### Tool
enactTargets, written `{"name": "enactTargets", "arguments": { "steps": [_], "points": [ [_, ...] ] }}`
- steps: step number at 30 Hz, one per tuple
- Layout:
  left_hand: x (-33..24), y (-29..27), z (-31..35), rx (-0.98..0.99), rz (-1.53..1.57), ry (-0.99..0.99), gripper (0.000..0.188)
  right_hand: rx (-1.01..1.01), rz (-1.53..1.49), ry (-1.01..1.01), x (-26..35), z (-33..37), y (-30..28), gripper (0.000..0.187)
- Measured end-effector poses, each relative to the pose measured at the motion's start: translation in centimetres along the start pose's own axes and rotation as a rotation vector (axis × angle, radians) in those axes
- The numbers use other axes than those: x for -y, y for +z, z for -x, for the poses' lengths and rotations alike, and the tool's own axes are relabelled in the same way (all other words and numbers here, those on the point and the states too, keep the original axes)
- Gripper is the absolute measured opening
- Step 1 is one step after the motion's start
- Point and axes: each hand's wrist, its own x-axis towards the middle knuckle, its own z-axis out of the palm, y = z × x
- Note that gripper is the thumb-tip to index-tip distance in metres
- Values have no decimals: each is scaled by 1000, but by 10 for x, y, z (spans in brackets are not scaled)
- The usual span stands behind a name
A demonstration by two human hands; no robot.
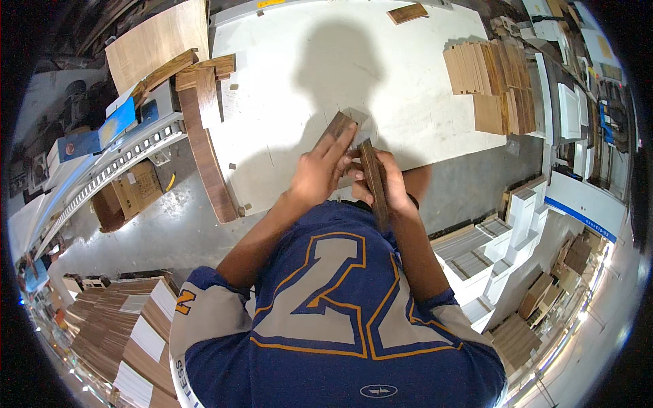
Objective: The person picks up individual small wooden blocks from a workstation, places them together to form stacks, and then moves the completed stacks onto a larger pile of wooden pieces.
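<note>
Close in front of my chest, both hands work over the near edge of a white tabletop. My left hand is closed on a short dark brown wood piece, fingers laid along it toward its far end. My right hand grips a longer, narrow dark wood strip that slants back toward my body. At their far ends the two pieces come close together, by a small pale, shiny patch that I cannot make out. Whether they are joined does not show.
Light and brown wood panels stand stacked at the table's far right. A small wood block lies at the far edge. Several boards rest along the left side, near a perforated metal rail. White drawer-like boxes stand at lower right.
</note>
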Motion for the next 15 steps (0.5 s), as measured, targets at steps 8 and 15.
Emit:
{"name": "enactTargets", "arguments": {
  "steps": [8,15],
  "points": [
    [44,-7,-15,-222,-21,-161,48,148,-34,34,-6,3,3,65],
    [6,-16,4,-114,-12,-25,51,390,-598,181,-12,1,-1,64]
  ]
}}
